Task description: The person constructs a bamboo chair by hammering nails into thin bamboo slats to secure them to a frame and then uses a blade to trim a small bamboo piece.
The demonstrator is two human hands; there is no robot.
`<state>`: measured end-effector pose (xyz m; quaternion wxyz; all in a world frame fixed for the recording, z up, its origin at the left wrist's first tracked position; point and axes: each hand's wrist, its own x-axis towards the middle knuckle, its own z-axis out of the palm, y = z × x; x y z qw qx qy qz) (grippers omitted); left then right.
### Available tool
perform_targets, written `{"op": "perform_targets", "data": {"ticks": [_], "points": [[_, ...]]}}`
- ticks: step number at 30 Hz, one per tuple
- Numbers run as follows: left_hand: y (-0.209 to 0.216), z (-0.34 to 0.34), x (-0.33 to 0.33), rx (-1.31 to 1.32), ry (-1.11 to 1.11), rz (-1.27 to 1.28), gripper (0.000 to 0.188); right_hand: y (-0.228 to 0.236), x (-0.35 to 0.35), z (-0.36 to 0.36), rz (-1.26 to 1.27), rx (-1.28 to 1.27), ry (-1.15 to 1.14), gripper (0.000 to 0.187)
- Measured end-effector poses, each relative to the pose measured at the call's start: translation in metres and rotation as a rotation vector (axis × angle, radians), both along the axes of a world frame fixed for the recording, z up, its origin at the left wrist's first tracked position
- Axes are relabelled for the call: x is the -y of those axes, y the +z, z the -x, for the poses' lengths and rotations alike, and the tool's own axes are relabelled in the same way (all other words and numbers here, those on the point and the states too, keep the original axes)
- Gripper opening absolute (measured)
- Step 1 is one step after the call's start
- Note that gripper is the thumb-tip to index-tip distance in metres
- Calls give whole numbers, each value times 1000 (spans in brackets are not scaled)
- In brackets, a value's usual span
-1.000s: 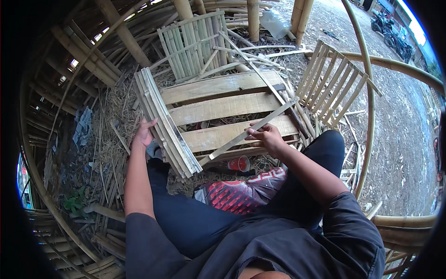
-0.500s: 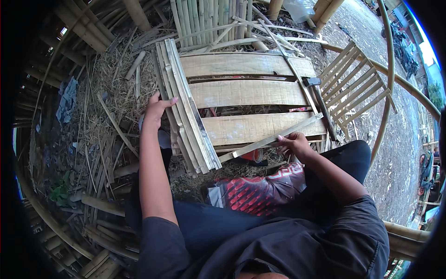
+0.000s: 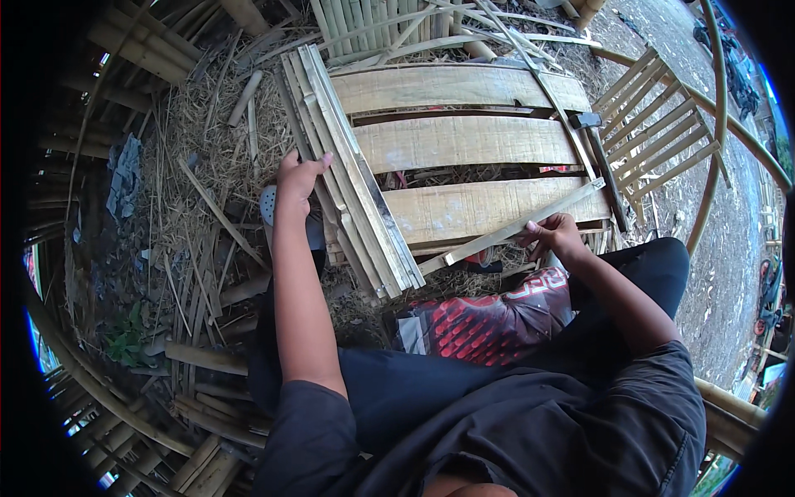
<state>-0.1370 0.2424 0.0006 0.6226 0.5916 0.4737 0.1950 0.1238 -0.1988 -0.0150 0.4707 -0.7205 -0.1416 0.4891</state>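
My left hand is closed around the left edge of a stack of long split-bamboo strips, its thumb lying over the top. The stack rests slantwise on the left end of a low bench of three wooden planks. Between the fingers and thumb of my right hand is the lower side of a single bamboo strip. That strip crosses the near plank at a slant; its left end meets the stack, and its right end touches a second thin strip. A hammer lies at the bench's right end.
Right of the hammer stands a slatted bamboo rack. Long bamboo strips lie beyond the bench, near upright bamboo poles. Shavings and offcuts litter the ground at left. A red-patterned cloth lies between my legs.
The whole scene has shifted right and slightly up in the picture. Both hands keep the same holds on the stack and the strip.
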Motion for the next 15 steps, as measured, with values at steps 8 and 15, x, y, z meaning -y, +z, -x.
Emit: {"op": "perform_targets", "data": {"ticks": [8, 15], "points": [[15, -7, 18, -291, 34, -419, 61, 6, -11, 1, 3, -4, 7, 39], [87, -68, 155, -183, -463, -645, 87, 14, -4, 3, 25, -24, 23, 38]]}}
